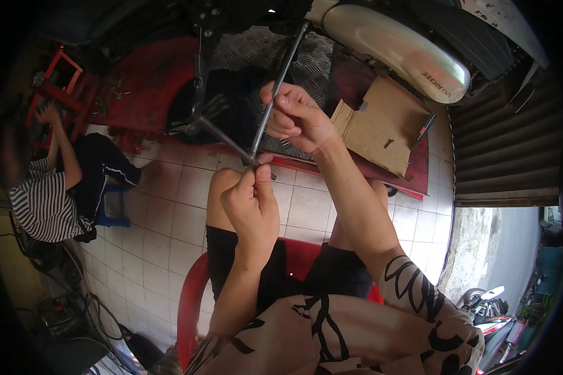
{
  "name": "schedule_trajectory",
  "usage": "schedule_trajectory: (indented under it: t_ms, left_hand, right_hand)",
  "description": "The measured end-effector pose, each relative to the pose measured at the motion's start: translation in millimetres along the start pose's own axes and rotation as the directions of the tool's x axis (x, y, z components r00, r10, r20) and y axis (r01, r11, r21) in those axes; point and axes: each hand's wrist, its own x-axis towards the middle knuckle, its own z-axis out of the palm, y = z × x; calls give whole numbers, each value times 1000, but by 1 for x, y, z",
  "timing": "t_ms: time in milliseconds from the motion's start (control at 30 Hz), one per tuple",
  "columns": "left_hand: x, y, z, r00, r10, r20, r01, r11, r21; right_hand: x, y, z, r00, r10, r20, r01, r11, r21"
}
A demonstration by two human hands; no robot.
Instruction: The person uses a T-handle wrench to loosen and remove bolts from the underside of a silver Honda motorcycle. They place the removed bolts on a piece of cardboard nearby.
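A long metal T-handle wrench (286,64) slants up from my hands toward the underside of a motorcycle. Its far tip is beside the front of the silver exhaust muffler (394,47); whether it sits on a bolt I cannot tell. My left hand (254,199) is closed at the near end, pinching the crossbar where it meets the shaft. One arm of that crossbar sticks out to the upper left. Farther up, my right hand (300,119) has its fingers curled around the shaft.
An opened cardboard box (385,125) with small parts lies on the red platform (150,78). At left, a person in a striped shirt (47,203) sits by a red metal rack (75,103). I sit on a red chair (191,306); a corrugated shutter (510,156) stands at right.
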Motion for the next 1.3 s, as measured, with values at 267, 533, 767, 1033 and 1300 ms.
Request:
schedule_trajectory:
  t_ms: [267, 533, 767, 1033, 1300]
  left_hand:
    - [6, 31, -20, 998, 47, 37, -43, 992, -116]
    - [-16, 23, -8, 893, 62, 446, -21, 995, -96]
    - [-3, 25, -18, 986, -83, 144, 96, 992, -85]
    - [-8, 55, -21, 965, -127, 230, 209, 901, -379]
    - [-12, 53, -22, 899, 2, 438, 137, 949, -285]
  right_hand:
    - [-1, 4, -9, 994, -31, -109, 20, 994, -106]
    - [2, 2, -9, 989, -109, -99, 108, 994, -17]
    - [1, -3, -4, 981, -137, -135, 132, 990, -48]
    - [-1, 0, -9, 968, -164, -191, 158, 986, -44]
    - [1, 0, -10, 957, -178, -228, 172, 984, -47]
